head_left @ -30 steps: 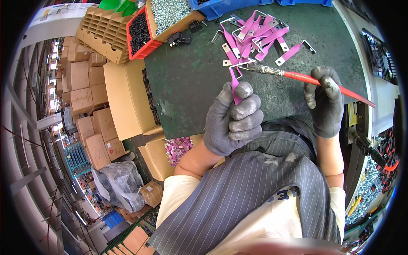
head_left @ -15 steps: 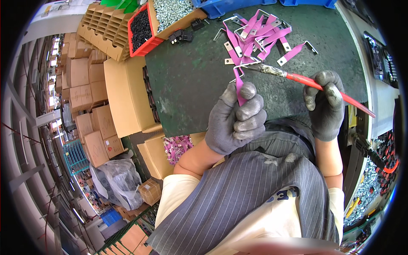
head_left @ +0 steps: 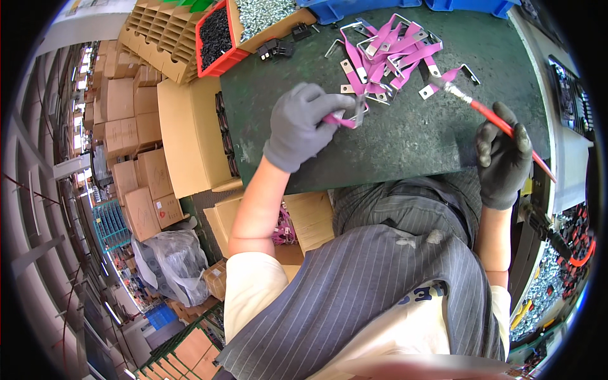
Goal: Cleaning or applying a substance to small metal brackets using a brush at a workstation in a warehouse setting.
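Observation:
My left hand [head_left: 299, 125], in a grey glove, is closed on one end of a pink-sleeved metal strip [head_left: 346, 122] with bent bare ends. It hangs over the dark green tabletop, just left of a pile of similar strips [head_left: 389, 57]. My right hand [head_left: 504, 155], gloved too, grips a paintbrush [head_left: 491, 116] by its red handle. The brush's bristle end points up and left, over or beside a single strip [head_left: 451, 75] lying right of the pile; whether they touch I cannot tell.
At the back left stand a red bin of black parts [head_left: 215, 39] and a carton of screws [head_left: 263, 19]. Black parts [head_left: 275, 49] lie near them. Blue bins [head_left: 354, 9] line the far edge. Below the table's left side, an open carton [head_left: 310, 221] holds more pink strips.
My left hand has swung left and away from my body, carrying its strip, now tipped nearly flat. My right hand has shifted slightly right, and the brush tip has left the held strip.

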Demonstrator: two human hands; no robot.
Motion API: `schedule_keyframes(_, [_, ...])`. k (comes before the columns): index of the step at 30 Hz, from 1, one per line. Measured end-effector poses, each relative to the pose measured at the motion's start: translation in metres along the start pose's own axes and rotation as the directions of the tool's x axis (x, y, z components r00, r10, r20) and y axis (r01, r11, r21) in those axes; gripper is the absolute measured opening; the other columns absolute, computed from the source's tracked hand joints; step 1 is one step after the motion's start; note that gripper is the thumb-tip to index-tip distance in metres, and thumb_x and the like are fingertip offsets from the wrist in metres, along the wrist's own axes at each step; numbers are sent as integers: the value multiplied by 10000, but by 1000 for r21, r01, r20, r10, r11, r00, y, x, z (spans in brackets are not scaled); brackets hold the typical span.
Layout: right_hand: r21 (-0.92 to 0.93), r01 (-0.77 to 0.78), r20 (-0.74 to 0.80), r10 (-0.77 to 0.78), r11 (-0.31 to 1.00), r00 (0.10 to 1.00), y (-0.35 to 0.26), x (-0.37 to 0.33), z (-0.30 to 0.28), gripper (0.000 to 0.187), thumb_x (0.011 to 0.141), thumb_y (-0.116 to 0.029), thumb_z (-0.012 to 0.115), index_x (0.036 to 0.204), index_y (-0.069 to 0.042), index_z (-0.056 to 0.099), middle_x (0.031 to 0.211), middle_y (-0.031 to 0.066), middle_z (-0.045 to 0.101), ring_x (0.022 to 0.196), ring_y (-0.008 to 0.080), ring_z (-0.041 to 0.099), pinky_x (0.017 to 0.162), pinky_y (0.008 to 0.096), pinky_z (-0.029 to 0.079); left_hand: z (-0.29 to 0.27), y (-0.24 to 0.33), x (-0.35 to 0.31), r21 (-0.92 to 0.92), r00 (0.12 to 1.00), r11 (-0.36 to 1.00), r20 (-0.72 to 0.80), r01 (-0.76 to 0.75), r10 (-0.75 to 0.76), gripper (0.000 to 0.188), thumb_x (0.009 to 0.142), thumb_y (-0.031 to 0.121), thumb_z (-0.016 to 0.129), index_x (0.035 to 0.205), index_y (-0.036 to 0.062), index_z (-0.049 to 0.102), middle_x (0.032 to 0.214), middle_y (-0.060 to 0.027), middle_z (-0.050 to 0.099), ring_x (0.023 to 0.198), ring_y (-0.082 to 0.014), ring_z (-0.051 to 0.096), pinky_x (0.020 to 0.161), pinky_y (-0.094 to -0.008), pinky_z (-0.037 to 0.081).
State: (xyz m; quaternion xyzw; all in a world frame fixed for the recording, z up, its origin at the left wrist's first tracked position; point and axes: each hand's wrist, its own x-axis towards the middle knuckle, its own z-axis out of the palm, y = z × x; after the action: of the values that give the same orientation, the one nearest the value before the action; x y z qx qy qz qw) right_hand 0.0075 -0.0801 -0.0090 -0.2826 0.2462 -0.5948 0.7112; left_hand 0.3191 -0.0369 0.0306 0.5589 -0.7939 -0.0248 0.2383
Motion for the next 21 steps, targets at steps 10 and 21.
schedule_keyframes(10, [-32,-90,-40,89,995,995,6,-3,-2,392,895,-342,453,1028,11,557,657,93,526,466,130,405,424,238,309,28,-16,12,37,968,987,200,-159,148,444,605,68,700,1012,240,654,789,-20,528,739,-221,533,645,-342,456])
schedule_keyframes(21, [87,-173,5,173,981,985,10,-1,2,316,908,-250,448,1089,-5,533,595,30,477,438,81,349,412,198,272,24,-22,23,42,969,999,246,-32,21,416,644,165,716,1045,165,608,1001,-55,568,927,-254,554,785,-363,470])
